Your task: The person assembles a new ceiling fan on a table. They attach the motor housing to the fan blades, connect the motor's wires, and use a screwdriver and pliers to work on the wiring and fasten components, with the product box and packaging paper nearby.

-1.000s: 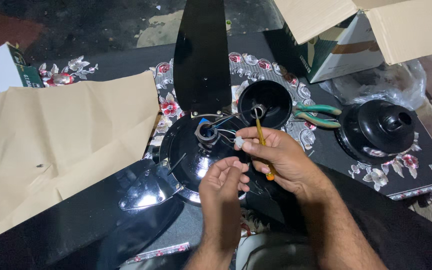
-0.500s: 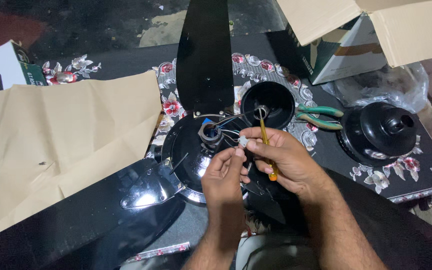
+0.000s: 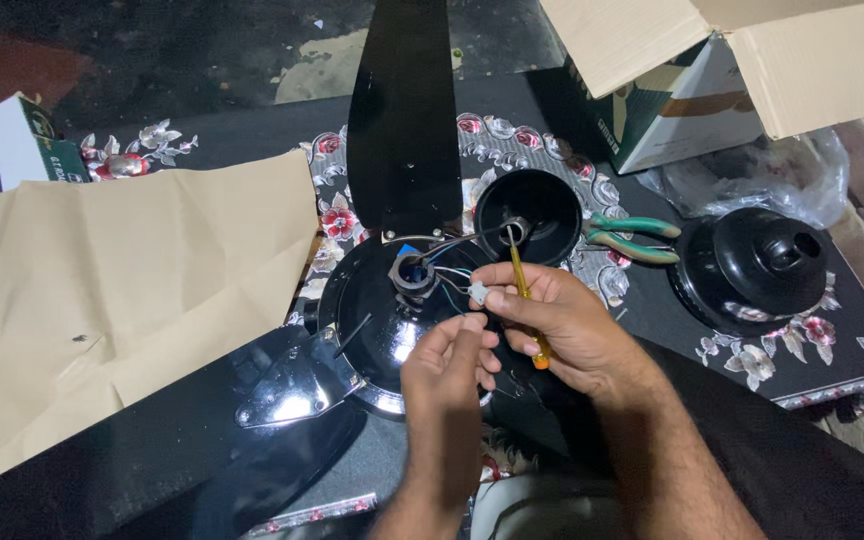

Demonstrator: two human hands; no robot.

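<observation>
A black ceiling fan motor (image 3: 382,320) with glossy black blades lies on a flowered cloth, wires sprouting from its central hub (image 3: 415,275). My right hand (image 3: 557,325) holds a yellow-handled screwdriver (image 3: 524,300) and pinches a small white connector (image 3: 478,292) at the ends of the wires. My left hand (image 3: 452,365) hovers just below, fingers curled near the connector, over the motor's right side. A black cup-shaped canopy (image 3: 537,213) sits behind the hands.
Green-handled pliers (image 3: 632,238) lie right of the canopy. A second black canopy (image 3: 757,265) sits further right beside crumpled plastic. An open cardboard box (image 3: 692,70) stands at the back right, brown paper (image 3: 112,290) covers the left, and a small white box (image 3: 7,150) is far left.
My left hand has shifted slightly right and lower under the connector. The right hand keeps the screwdriver and connector in nearly the same spot.
</observation>
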